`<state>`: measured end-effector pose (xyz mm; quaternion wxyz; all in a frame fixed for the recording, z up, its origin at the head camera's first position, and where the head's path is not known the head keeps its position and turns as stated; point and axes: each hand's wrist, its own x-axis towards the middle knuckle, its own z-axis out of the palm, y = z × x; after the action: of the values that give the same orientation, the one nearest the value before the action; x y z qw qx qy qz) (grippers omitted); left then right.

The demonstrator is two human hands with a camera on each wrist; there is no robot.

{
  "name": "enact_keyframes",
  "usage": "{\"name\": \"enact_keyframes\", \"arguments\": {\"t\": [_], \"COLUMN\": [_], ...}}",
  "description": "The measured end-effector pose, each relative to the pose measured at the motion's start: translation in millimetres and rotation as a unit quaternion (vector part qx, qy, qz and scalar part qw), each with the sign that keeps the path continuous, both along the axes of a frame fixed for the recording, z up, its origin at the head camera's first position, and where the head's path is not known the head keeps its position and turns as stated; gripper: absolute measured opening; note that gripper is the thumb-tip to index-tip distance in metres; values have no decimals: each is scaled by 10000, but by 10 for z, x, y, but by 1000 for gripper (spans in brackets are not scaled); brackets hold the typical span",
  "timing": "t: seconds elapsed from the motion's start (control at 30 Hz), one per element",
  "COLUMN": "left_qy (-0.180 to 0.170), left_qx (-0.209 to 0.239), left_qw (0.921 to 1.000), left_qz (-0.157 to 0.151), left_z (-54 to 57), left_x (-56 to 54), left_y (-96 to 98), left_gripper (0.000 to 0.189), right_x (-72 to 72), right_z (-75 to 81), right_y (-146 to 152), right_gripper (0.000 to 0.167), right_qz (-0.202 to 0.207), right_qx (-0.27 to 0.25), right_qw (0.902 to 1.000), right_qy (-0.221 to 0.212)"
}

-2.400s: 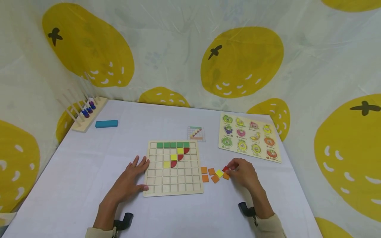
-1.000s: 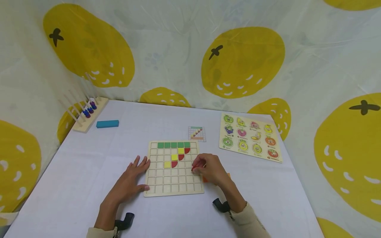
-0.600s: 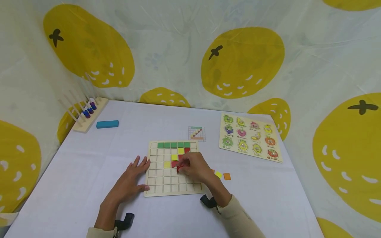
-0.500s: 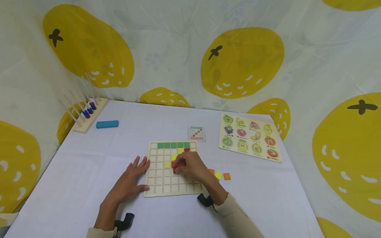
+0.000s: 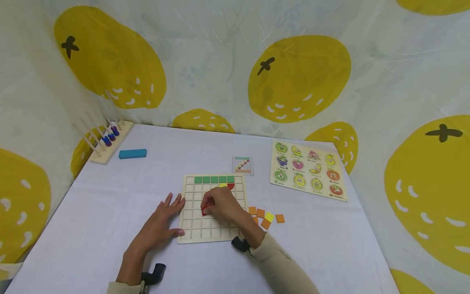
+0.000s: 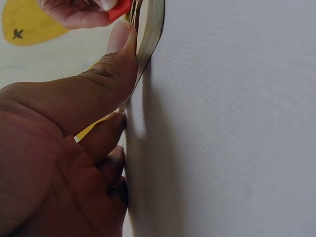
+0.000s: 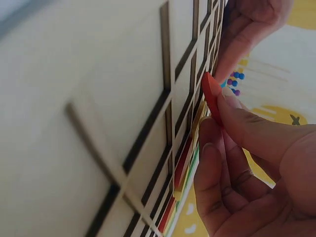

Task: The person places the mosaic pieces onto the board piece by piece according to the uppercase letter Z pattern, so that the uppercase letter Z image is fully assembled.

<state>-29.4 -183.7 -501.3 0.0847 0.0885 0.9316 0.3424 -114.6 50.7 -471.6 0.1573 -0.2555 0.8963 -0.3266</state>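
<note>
My right hand (image 5: pixel 225 205) pinches a red quarter-round tile (image 5: pixel 205 210) over the left-middle of a wooden grid board (image 5: pixel 196 233). In the right wrist view, the red tile (image 7: pixel 211 96) tilts between thumb and fingers, close to the board. My left hand (image 5: pixel 157 222) lies spread at the board's left edge, its thumb (image 6: pixel 118 47) touching the rim in the left wrist view. A row of green tiles (image 5: pixel 214 179) fills squares near the board's far side. Below them, one yellow tile (image 5: pixel 222 185) and one red quarter-round tile show; my right hand covers the squares nearer me.
Several orange tiles (image 5: pixel 260 213) and a yellow tile (image 5: pixel 269 217) lie right of the board. Beyond it is a small pattern card (image 5: pixel 242 166). A fruit puzzle (image 5: pixel 308 169) stands far right; a teal block (image 5: pixel 132 153) and a pegged wooden stand (image 5: pixel 111 151) are far left.
My right hand has picked the red tile from the loose pieces and carried it left across the board, uncovering those pieces again. My left hand has stayed at the board's edge.
</note>
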Motion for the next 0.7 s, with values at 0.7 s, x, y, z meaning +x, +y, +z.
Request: {"name": "enact_keyframes", "arguments": {"t": [0.7], "left_qy": [-11], "left_qx": [-75], "left_qw": [10000], "left_qz": [4], "left_z": [-7], "left_x": [-17], "left_y": [14], "left_gripper": [108], "right_x": [32], "right_z": [-11], "right_y": [-27], "right_gripper": [19], "right_qz": [-74], "right_qx": [683], "right_qw": [9976], "right_qy": [93]}}
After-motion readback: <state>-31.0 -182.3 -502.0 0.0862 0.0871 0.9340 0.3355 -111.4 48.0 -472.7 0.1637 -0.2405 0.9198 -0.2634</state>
